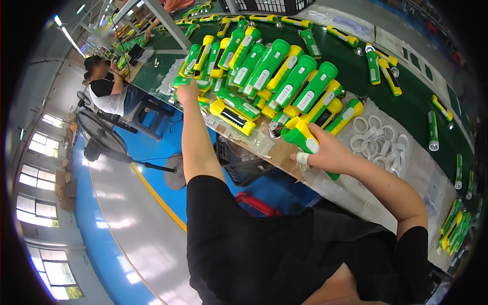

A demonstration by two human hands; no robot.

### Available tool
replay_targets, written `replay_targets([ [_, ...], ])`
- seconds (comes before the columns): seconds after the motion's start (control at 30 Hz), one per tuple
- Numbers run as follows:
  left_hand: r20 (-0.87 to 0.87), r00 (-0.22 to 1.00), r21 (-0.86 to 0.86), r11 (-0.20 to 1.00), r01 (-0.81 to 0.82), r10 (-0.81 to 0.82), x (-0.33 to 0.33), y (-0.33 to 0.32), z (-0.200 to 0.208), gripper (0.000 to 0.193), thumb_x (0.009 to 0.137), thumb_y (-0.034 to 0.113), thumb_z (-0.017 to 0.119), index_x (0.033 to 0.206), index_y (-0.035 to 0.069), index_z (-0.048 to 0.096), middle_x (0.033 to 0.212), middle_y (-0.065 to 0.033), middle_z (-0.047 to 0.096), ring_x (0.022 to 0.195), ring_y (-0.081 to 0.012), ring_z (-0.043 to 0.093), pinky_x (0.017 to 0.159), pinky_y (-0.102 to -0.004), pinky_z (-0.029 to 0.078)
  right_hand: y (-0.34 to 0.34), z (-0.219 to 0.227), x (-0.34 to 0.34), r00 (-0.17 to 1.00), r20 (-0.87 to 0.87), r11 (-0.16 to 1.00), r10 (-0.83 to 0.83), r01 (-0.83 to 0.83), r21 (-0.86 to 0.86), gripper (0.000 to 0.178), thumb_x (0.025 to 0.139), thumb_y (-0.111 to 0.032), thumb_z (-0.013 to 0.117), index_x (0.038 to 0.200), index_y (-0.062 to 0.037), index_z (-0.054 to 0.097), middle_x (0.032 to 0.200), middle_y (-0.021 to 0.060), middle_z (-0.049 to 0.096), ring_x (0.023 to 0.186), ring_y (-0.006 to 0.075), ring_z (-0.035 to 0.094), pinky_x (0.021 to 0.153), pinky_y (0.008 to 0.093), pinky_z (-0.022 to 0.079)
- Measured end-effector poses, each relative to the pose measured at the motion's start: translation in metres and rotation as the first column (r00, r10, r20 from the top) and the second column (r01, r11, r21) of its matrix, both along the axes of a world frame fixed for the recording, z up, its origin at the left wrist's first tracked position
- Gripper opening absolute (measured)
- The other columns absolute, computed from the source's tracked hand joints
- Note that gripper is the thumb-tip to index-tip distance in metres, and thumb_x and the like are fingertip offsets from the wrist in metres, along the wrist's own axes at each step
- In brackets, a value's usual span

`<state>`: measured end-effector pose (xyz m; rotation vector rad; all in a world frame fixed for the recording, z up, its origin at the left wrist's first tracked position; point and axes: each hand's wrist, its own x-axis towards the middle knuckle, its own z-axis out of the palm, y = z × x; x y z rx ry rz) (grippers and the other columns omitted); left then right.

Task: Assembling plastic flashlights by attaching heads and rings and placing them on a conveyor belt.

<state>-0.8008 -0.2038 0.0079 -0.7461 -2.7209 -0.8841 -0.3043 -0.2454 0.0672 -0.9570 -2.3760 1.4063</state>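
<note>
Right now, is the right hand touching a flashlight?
Touching. The head view shows the right hand closed around a green-and-yellow flashlight, with no gap between them.

We stretched our left arm [199, 140] forward, left hand [187, 92] grip unclear; our right arm [390, 184] bent, right hand [330, 151] curled in a grip.

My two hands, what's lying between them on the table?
In the head view, between your left hand and right hand lie several flashlights, including a black-paneled yellow flashlight, and a shiny silver piece.
</note>
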Motion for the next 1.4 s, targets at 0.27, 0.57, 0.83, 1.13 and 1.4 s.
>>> replay_targets([
  [0.27, 0.279, 0.736, 0.603, 0.709, 0.365, -0.617, 0.171, -0.064, 0.024, 0.044, 0.095, 0.039, 0.058, 0.103, -0.003, 0.068, 0.089, -0.0088, 0.07, 0.077, -0.0121, 0.065, 0.066, -0.0268, 0.051, 0.01, 0.025, -0.032, 0.922, -0.341, 0.877, -0.18, -0.007, -0.48, 0.039, 0.091, -0.03, 0.065, 0.118, -0.0059, 0.049, 0.091, 0.0024, 0.057, 0.074, 0.0125, 0.059, 0.067, 0.0294, 0.05],
  [0.57, 0.253, 0.368, 0.82, 0.4, 0.408, -0.895, 0.285, -0.127, 0.022, 0.062, 0.091, 0.009, 0.066, 0.141, -0.008, 0.034, 0.113, -0.0105, 0.061, 0.099, -0.0124, 0.061, 0.083, -0.0255, 0.05, 0.008, 0.035, -0.104, 0.887, -0.443, 0.928, -0.128, -0.051, -0.369, 0.049, 0.091, -0.028, 0.065, 0.128, -0.0001, 0.048, 0.114, 0.0068, 0.058, 0.106, 0.0157, 0.055, 0.09, 0.0305, 0.044],
  [0.83, -0.004, 0.983, 0.206, 0.962, 0.18, -0.184, 0.098, -0.023, 0.041, 0.073, 0.08, 0.062, 0.062, 0.105, -0.006, 0.065, 0.091, -0.021, 0.069, 0.08, -0.0325, 0.067, 0.075, -0.0402, 0.052, 0.007, -0.004, 0.011, 0.878, -0.479, 0.999, 0.011, 0.005, 0.032, 0.06, 0.087, -0.011, 0.068, 0.14, -0.0071, 0.04, 0.127, 0.0104, 0.054, 0.113, 0.0193, 0.054, 0.096, 0.0349, 0.045],
  [1.13, -0.269, 0.962, -0.285, 0.958, -0.036, -0.044, -0.02, 0.051, -0.008, 0.09, 0.085, 0.079, 0.029, 0.094, 0.001, 0.072, 0.094, -0.0232, 0.07, 0.089, -0.0388, 0.068, 0.074, -0.0514, 0.052, 0.017, -0.036, 0.148, 0.752, -0.428, 0.865, -0.501, 0.442, -0.237, 0.038, 0.089, -0.011, 0.066, 0.123, -0.0005, 0.055, 0.111, 0.0068, 0.062, 0.094, 0.0127, 0.06, 0.082, 0.0289, 0.051],
  [1.4, -0.148, 0.989, -0.227, 0.974, -0.017, -0.018, 0.017, 0.036, 0.02, 0.08, 0.094, 0.068, 0.024, 0.108, 0.002, 0.067, 0.106, -0.0224, 0.067, 0.097, -0.0427, 0.064, 0.082, -0.0541, 0.05, 0.091, -0.071, 0.279, 0.548, -0.492, 0.644, -0.676, 0.764, -0.034, 0.028, 0.092, -0.011, 0.062, 0.118, -0.0027, 0.059, 0.107, 0.0027, 0.065, 0.092, 0.0101, 0.06, 0.079, 0.026, 0.051],
])
